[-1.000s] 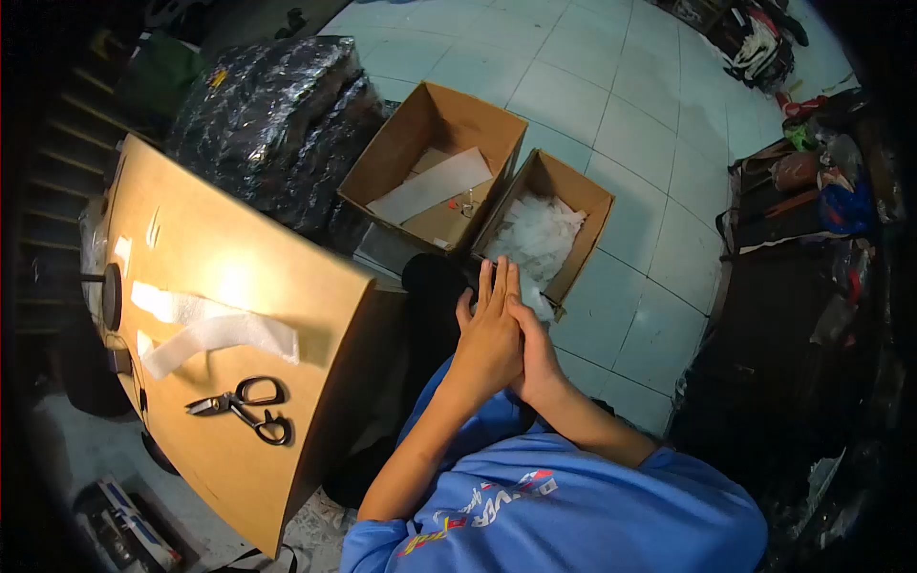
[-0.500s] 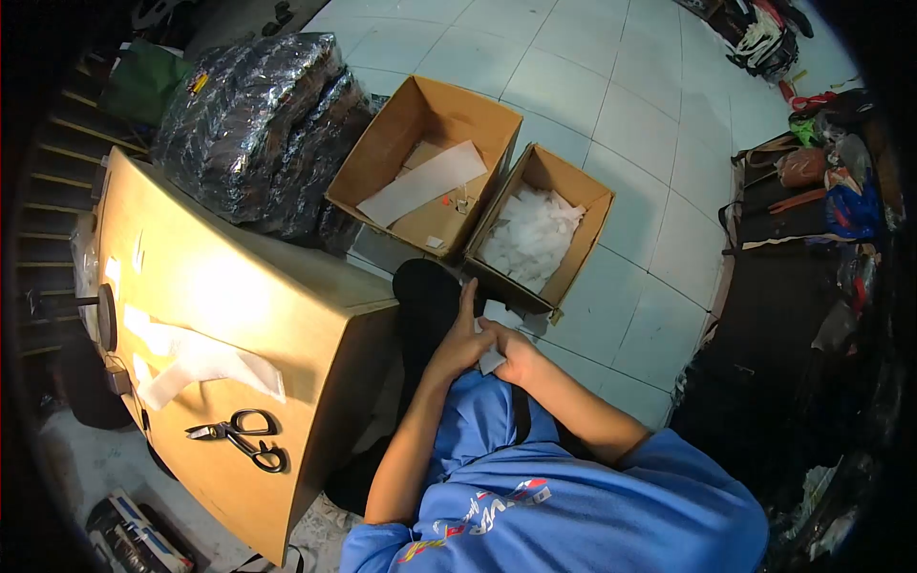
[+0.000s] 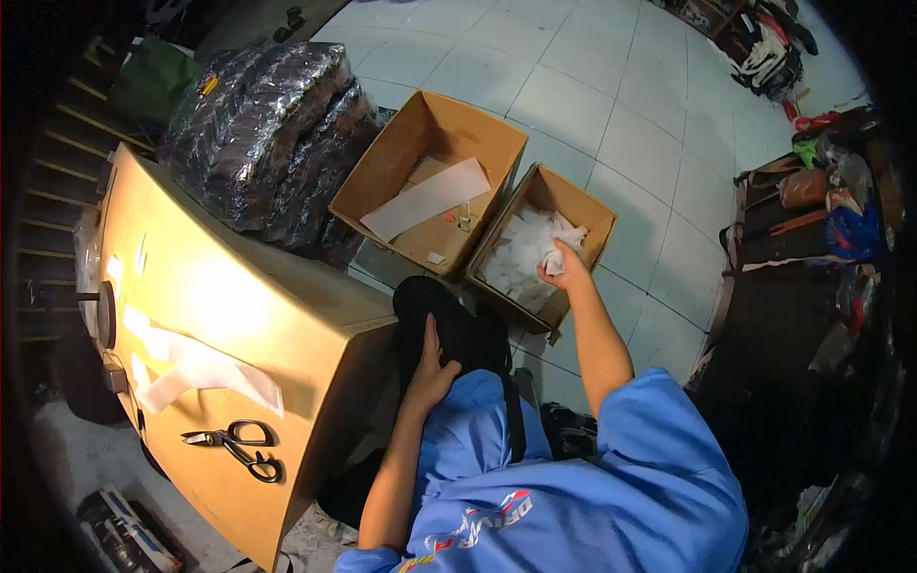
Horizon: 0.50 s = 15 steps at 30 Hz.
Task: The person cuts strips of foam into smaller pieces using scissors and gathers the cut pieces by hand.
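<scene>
My right hand (image 3: 573,271) reaches over the near edge of the smaller cardboard box (image 3: 597,229). Its fingers are closed on a white piece (image 3: 552,261) of thin sheet material, just above the heap of similar white pieces (image 3: 517,250) in that box. My left hand (image 3: 435,378) lies by my dark-clothed leg, with fingers stretched out and thumb apart, and holds nothing. On the wooden table at the left are black-handled scissors (image 3: 235,445) with their handles apart, below a long white strip (image 3: 205,368).
A larger cardboard box (image 3: 387,172) beside the smaller one holds a flat white strip (image 3: 427,199). Behind it stands a bulky bundle in shiny dark plastic (image 3: 253,134). The wooden table (image 3: 224,286) edges close to my left arm. Bags and cloth pile up at right.
My hands were together at my lap with a white piece between them. My right hand has moved away to the smaller box with a white piece; my left has dropped slightly, now without one.
</scene>
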Motion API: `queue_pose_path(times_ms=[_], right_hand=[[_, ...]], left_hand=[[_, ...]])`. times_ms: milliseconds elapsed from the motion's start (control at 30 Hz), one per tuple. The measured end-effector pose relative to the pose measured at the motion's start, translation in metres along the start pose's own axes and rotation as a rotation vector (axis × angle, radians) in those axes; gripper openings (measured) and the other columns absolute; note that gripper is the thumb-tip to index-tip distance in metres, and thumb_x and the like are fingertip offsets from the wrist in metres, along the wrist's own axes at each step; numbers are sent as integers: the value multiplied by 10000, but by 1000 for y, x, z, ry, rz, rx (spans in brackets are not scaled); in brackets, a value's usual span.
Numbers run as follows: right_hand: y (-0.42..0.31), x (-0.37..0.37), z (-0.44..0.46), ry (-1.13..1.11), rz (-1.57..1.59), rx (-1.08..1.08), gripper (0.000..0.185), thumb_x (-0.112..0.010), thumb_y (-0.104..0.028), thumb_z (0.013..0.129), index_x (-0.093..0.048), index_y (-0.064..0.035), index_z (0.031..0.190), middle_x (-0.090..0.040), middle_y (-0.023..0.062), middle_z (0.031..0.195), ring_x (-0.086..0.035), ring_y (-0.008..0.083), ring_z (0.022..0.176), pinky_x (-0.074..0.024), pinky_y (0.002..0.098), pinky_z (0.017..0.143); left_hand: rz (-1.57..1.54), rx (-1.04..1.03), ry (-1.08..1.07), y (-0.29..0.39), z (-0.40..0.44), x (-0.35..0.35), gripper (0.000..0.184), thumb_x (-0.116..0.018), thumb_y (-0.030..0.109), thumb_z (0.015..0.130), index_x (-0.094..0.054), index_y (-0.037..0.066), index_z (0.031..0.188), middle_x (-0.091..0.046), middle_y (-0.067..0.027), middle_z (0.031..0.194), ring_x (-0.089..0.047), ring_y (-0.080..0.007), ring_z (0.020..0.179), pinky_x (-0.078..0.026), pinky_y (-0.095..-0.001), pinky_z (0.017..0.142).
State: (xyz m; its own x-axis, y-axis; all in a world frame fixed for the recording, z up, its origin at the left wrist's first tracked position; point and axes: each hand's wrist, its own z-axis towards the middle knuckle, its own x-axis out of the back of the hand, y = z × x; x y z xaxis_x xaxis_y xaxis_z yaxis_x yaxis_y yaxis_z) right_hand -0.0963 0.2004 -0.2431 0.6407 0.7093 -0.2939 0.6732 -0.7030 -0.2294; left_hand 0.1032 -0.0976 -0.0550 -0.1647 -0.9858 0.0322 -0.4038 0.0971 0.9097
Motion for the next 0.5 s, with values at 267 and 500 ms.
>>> queue_pose_path(times_ms=[267,500], right_hand=[[-17,0,-5,107,51,173,1025,-752,-441,695,-116,-81,1414,-216,221,1279,-317,345,1170,-407,583,910],[68,76,43,-32,-352,232,232,-587,-305,835,-521,-89,889,-525,34,738,-533,183,674,-503,362,662]], left_hand=[[-78,-11,49,-6,-9,-1,921,-507,-38,738,57,85,1456,-1,-219,1512,-16,-315,1403,-101,-425,1120],[10,-55,-3,14,-26,-5,770,-538,12,789,-146,48,1450,-147,-185,1505,-176,-306,1383,-223,-413,1093]])
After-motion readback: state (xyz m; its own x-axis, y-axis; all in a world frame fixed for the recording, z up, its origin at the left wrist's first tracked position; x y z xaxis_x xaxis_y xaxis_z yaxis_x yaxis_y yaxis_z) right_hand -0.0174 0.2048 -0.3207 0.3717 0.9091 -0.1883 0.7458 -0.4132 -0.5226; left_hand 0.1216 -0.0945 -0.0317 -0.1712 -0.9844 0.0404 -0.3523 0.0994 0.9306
